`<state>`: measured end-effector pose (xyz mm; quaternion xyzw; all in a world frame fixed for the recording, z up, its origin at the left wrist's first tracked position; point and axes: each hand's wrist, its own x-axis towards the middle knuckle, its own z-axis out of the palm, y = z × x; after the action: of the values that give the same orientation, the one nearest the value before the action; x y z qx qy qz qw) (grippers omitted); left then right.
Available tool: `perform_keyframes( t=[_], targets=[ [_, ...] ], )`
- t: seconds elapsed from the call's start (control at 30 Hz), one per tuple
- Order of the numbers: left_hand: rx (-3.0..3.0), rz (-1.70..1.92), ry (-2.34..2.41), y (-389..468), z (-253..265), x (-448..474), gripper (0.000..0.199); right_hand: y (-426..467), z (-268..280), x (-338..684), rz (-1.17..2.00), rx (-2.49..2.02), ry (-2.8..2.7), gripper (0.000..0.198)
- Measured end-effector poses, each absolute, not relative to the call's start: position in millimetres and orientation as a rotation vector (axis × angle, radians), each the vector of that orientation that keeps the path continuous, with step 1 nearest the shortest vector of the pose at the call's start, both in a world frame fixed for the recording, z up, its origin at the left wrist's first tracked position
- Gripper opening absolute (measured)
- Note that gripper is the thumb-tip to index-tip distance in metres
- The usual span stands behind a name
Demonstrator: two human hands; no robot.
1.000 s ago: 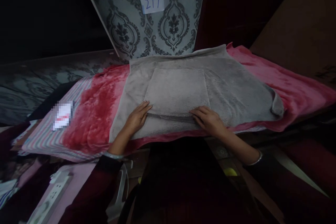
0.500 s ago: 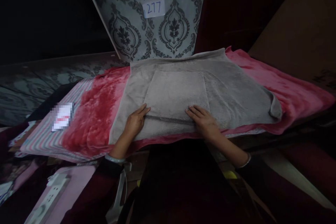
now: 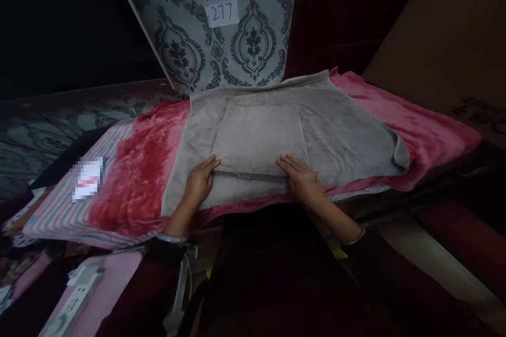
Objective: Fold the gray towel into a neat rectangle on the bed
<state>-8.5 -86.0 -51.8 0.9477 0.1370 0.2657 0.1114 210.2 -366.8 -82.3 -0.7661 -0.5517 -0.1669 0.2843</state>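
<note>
A large grey plush cloth (image 3: 348,142) lies spread over a pink and red blanket (image 3: 148,168). On its middle rests a smaller grey rectangle of folded plush cloth (image 3: 261,134), with a dark fold line along its near edge. My left hand (image 3: 200,181) touches that rectangle's near left corner, fingers stretched out and flat. Near the front right corner, my right hand (image 3: 303,179) lies palm down with its fingers extended over the edge. Both thumbs are mostly hidden, so whether they reach under the fold cannot be seen.
At the left are a striped cloth (image 3: 65,197) and a blurred-out phone-like object (image 3: 89,179). A white power strip (image 3: 75,300) sits on a pink surface below. Behind stands a patterned panel (image 3: 221,58) with a paper label (image 3: 222,11) reading 277. A cardboard box (image 3: 446,37) is at right.
The view has shifted slightly, so everything sits a little further left. Both hands keep their places at the near edge of the folded grey cloth.
</note>
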Motion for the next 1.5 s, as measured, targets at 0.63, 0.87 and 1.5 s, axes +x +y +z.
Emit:
perform_keyframes(
  t=[0.63,0.87,1.5],
  targets=[
    [2.755,1.005,0.451,-91.5,-53.4,-6.3,0.042,-362.8,-68.8,210.2,-0.356,-2.053,-1.417,0.059],
    [2.910,1.134,0.271,-173.4,-56.9,0.2,0.026,-362.0,-43.9,209.5,-0.241,-2.166,-1.436,0.053],
    [2.979,1.393,0.279,-202.9,-79.6,27.2,0.037,-344.4,-4.1,225.9,-0.073,-2.114,-1.513,0.029]
  ],
)
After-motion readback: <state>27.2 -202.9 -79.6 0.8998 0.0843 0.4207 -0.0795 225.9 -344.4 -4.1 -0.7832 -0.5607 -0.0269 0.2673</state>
